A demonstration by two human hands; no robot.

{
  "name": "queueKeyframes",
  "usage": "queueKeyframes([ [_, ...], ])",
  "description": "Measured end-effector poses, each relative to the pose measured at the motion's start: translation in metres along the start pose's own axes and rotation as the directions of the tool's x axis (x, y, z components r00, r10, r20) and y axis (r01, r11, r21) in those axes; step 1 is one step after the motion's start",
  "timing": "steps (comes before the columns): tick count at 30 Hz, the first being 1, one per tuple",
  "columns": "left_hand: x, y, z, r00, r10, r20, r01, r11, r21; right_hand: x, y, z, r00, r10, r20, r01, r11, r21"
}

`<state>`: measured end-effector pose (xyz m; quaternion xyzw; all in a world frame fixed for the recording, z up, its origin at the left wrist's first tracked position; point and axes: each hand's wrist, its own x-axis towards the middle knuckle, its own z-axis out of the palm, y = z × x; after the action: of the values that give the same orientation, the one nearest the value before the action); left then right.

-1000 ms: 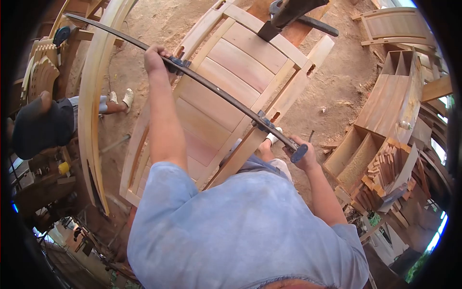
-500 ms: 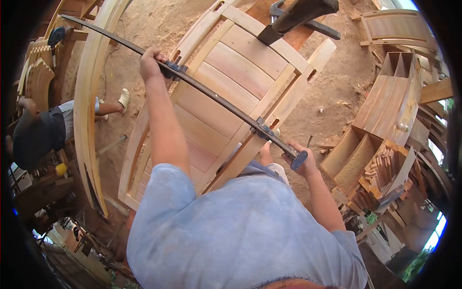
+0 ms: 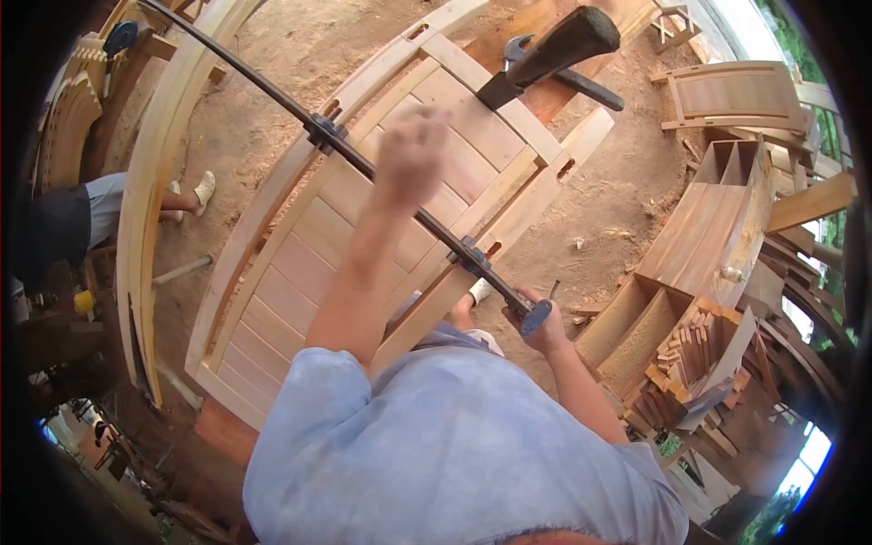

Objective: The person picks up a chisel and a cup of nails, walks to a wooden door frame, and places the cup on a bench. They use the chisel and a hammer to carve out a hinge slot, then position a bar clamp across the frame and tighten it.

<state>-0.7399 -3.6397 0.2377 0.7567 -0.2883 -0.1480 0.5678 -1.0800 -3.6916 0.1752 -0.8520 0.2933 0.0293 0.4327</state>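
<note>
A long bar clamp (image 3: 400,189) lies diagonally across a slatted wooden panel frame (image 3: 300,272). Its dark sliding jaw (image 3: 326,133) sits at the panel's far-left edge, and its other jaw (image 3: 470,257) bears on the near-right rail. My right hand (image 3: 548,327) is closed around the clamp's screw end, beside the round end plate (image 3: 536,318). Over the panel slats, beyond the bar, is my left hand (image 3: 413,154), off the clamp; motion blurs its fingers. A tool with a thick dark handle (image 3: 577,41) and a claw hammer (image 3: 586,89) lie by the panel's far end.
A long curved timber (image 3: 150,182) stands at left, with a person's leg (image 3: 186,198) behind it. On the right are a wooden box with compartments (image 3: 695,236), a pile of offcuts (image 3: 695,350) and another slatted panel (image 3: 731,95). Shavings cover the dirt floor (image 3: 581,227).
My left hand has let go of the clamp near its far jaw and moved right, over the slats. My right hand stays on the screw end. The view has shifted slightly.
</note>
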Motion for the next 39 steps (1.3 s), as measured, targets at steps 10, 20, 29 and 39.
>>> queueKeyframes([
  [10, -0.010, 0.010, 0.021, 0.977, 0.059, -0.203, -0.025, 0.985, 0.168, 0.004, -0.001, -0.002, 0.999, -0.048, -0.011, 0.047, 0.998, -0.042],
  [20, 0.063, -0.119, -0.125, 0.859, -0.341, -0.382, 0.269, 0.935, -0.230, 0.002, 0.010, 0.007, 0.997, -0.051, -0.057, 0.049, 0.998, -0.045],
  [29, 0.046, -0.121, -0.123, 0.937, -0.273, -0.217, 0.183, 0.915, -0.359, 0.007, 0.000, 0.001, 0.999, -0.049, -0.003, 0.048, 0.998, -0.030],
  [39, 0.040, -0.129, -0.129, 0.923, -0.295, -0.246, 0.149, 0.865, -0.478, 0.017, -0.005, -0.014, 0.993, 0.004, 0.120, -0.009, 0.999, 0.036],
])
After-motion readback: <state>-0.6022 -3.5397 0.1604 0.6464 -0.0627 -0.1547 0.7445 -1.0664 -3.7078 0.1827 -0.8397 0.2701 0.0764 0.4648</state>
